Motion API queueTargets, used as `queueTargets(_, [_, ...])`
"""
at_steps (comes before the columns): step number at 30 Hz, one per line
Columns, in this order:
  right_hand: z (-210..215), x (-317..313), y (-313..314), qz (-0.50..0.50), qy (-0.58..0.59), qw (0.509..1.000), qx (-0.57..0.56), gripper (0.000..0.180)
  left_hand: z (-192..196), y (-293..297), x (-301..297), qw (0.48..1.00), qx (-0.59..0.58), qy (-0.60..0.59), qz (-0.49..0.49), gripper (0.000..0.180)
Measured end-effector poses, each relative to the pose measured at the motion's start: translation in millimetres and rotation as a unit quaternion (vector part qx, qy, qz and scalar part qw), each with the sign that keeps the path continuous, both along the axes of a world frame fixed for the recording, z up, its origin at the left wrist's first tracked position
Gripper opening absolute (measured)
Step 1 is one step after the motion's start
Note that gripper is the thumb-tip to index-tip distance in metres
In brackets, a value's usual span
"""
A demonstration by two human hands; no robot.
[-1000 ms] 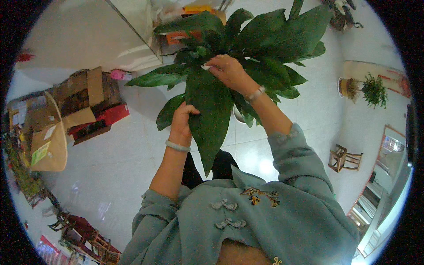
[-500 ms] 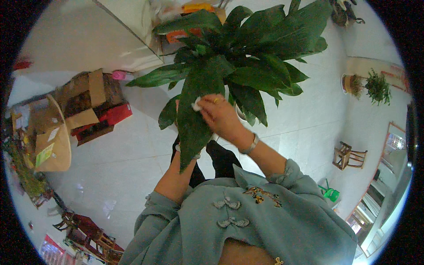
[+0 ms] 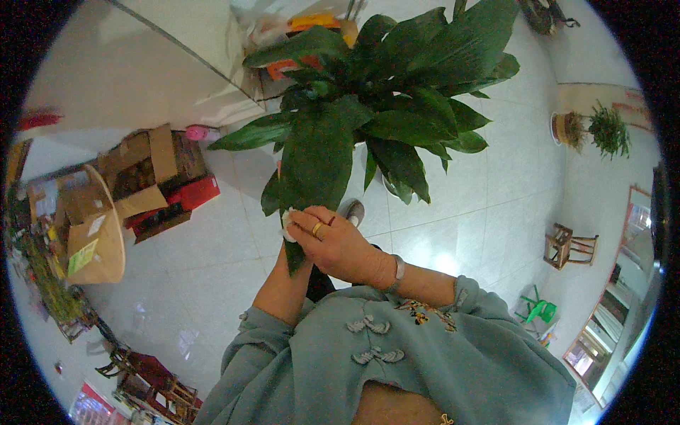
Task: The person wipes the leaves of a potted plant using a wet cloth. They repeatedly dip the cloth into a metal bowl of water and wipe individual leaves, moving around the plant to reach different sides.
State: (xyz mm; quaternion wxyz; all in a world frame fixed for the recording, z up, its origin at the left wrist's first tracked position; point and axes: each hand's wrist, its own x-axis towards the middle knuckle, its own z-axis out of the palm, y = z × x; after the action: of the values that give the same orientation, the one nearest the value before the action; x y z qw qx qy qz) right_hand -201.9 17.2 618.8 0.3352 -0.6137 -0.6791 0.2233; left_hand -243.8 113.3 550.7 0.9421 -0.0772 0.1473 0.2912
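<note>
Over the tiled floor: long leaf, tip toward the person
Leaf: looks light, smooth, bendable; probably creases easily; best supported flat from beneath
Right grip: pinching white wad on leaf near its tip
Left grip: hidden under leaf; cannot tell

"What kind of place is pictured?"
"Apparently a home: a pale tiled floor, a small wooden chair and a green seat at right, an open cardboard box at left."
</note>
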Motion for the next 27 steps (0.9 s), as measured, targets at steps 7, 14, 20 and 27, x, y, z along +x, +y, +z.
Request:
queueTargets(7, [6.3,-0.3,-2.0,0.016,0.065,0.998,0.008,0.043,3.6,11.2,9.6,0.998,-0.027,-0.056,-0.006,0.063])
queueTargets(14, [16.1,20.5,7.5,0.018,0.237,0.971,-0.018,0.028,-9.1,19.8,-2.1,0.998,-0.042,0.034,-0.018,0.062])
queueTargets(20, [-9.5,99.8,60.1,-0.158,0.135,0.977,0.054,0.016,-10.0,23.0,-0.7,0.999,0.029,0.015,-0.002,0.053])
queueTargets(27, [-66.7,61.5,86.5,-0.077,-0.056,0.995,-0.025,0.019,-6.1,26.2,5.1,0.998,-0.028,0.058,0.004,0.056])
